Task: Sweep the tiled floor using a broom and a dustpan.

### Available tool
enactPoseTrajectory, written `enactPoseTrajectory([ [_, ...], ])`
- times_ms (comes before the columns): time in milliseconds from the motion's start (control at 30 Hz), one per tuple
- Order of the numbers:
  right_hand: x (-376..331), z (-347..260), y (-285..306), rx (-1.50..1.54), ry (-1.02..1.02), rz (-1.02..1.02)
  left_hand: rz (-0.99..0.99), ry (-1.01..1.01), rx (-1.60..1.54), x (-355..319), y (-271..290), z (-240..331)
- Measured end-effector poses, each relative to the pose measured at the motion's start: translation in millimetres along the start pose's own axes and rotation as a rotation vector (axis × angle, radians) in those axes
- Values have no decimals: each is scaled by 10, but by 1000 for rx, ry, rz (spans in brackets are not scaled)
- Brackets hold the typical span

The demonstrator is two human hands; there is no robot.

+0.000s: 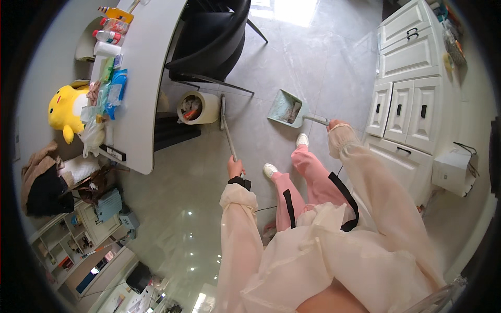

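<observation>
My left hand (236, 168) is closed around the grey handle of a broom (229, 138). The broom's narrow head rests by the side of a cream trash bin (211, 108) with crumpled waste inside. On the right, my right hand (338, 126) grips the handle of a pale green dustpan (298, 119). Some light-coloured litter (292, 111) lies in its pan. The dustpan is in front of my feet, to the right of the bin; whether it touches the floor I cannot tell.
A black chair (219, 47) stands beyond the bin, beside a white table (141, 78) holding bottles, packets and a yellow plush toy (67, 108). White cabinets (409, 52) line the right side. A white box-like bag (451, 172) is near them. Glossy grey tiles (182, 208) cover the floor.
</observation>
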State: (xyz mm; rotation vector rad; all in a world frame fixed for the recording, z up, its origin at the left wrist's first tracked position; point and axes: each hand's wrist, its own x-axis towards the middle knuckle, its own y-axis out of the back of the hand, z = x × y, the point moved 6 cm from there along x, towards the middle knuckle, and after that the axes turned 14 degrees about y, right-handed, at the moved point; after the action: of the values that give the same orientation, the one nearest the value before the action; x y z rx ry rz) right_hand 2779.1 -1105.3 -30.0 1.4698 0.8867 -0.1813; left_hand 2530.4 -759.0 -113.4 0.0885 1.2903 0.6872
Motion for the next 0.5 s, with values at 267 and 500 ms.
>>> enactPoseTrajectory([
  [267, 543, -17, 84, -34, 22, -207, -75, -37, 140, -449, -759, -153],
  [500, 699, 64, 67, -26, 61, -225, -195, 15, 311, -1343, -1069, -357],
])
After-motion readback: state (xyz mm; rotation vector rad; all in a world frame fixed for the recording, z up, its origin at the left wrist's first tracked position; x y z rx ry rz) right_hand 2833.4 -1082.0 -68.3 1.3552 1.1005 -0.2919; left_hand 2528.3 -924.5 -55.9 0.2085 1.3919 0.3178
